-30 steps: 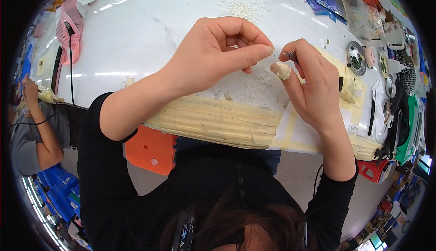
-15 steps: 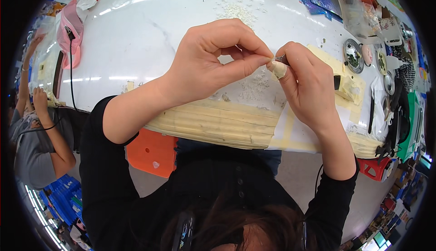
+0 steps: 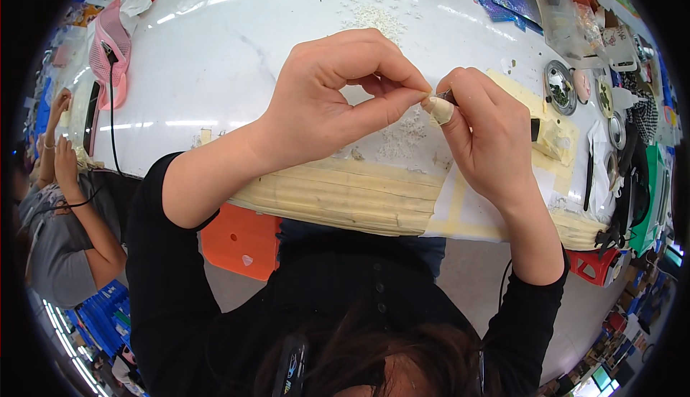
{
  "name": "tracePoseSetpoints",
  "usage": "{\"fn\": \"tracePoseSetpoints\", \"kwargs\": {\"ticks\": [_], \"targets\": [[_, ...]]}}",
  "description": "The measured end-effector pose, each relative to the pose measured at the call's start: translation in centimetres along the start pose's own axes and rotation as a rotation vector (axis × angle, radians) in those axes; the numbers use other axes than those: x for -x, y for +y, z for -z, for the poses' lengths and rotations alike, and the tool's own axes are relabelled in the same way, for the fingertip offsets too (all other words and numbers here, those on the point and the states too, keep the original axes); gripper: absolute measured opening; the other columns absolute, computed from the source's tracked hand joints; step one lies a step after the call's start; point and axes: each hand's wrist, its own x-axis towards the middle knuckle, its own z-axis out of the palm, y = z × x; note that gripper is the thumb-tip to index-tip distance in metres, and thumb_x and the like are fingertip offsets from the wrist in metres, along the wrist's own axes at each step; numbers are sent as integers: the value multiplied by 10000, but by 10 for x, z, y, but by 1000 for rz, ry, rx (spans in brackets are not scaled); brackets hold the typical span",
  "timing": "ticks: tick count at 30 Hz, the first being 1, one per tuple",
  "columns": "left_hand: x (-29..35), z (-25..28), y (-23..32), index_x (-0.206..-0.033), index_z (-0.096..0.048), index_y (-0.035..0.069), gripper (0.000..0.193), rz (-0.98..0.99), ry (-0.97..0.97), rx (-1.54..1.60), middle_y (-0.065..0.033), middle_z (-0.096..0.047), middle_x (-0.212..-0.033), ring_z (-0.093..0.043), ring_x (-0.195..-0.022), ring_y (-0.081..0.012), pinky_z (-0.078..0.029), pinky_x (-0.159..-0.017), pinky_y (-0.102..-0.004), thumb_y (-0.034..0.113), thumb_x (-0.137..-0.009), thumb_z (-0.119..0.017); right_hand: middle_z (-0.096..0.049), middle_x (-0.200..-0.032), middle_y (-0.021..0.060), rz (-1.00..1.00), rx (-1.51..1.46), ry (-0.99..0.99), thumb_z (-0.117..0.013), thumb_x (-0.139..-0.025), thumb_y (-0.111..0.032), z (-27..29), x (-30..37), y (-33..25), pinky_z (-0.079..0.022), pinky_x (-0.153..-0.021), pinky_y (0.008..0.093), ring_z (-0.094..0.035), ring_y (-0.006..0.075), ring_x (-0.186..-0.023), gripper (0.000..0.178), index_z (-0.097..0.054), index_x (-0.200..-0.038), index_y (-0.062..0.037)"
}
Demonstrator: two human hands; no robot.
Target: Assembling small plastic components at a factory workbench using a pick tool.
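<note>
Above the table my left hand (image 3: pixel 327 95) is closed, its thumb and index finger pinched on something too small to name. My right hand (image 3: pixel 492 135) meets it there, fingertips nearly touching the left ones. Between the right thumb and index finger shows a small dark metal piece (image 3: pixel 446 96), mostly hidden by the fingers. Pale tape (image 3: pixel 440 110) is wrapped around the right thumb. Below the hands a heap of small white bits (image 3: pixel 404 137) lies on the table, and more white bits (image 3: pixel 375 22) are scattered farther back.
Masking tape (image 3: pixel 338 194) covers the table's (image 3: pixel 208 52) near edge. On the right are a taped block (image 3: pixel 555 140), round metal tins (image 3: pixel 560 86) and a black stick-like tool (image 3: pixel 588 181). A pink mesh pouch (image 3: pixel 111 48) and a cable lie at left. Another person (image 3: pixel 68 232) sits beyond.
My hands hold almost the same pose, with only a slight shift at the fingertips. At the left, the other person's arms and body have moved.
</note>
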Motion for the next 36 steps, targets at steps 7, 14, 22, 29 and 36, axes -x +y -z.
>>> {"fn": "tracePoseSetpoints", "kwargs": {"ticks": [7, 14, 22, 29, 36], "targets": [[-5, 1, 2, -918, -700, -2, 179, -157, 24, -197, -51, -646, -825, -593, -723, -110, -487, -613, -217, -93, -764, -690, -509, -689, 75, 5, 23, 24, -644, -878, -184, -1, -1, 0, -409, -512, 334, -513, 244, -577, 175, -539, -837, -50], [-5, 1, 2, -895, -707, 7, 190, -243, 37, -303, -53, -640, -792, -584, -665, -111, -471, -568, -221, -91, -732, -711, -497, -676, 63, 16, 60, 9, -636, -880, -176, -1, 0, 0, -388, -489, 335, -500, 242, -558, 155, -538, -830, -67], [-5, 1, 4, -886, -697, 3, 165, -172, 24, -253, -51, -639, -792, -590, -678, -105, -477, -577, -218, -88, -748, -699, -496, -679, 74, 51, 131, 13, -623, -879, -138, 1, 1, -1, -382, -488, 329, -490, 245, -545, 129, -540, -825, -56], [-2, 0, 5, -939, -668, -8, 78, 293, -7, 251, -23, -638, -804, -592, -710, -77, -489, -615, -205, 12, -863, -665, -520, -679, 38, 34, 95, 57, -675, -828, -169, -3, 0, 2, -406, -471, 332, -540, 221, -565, 167, -531, -829, -85], [-5, 3, 6, -935, -665, 35, 126, 659, -82, 574, -3, -623, -809, -556, -692, -55, -460, -611, -204, 156, -900, -670, -545, -673, 26, 18, 77, 34, -691, -820, -195, -2, 0, 3, -413, -462, 339, -565, 220, -569, 191, -526, -831, -99]]}}
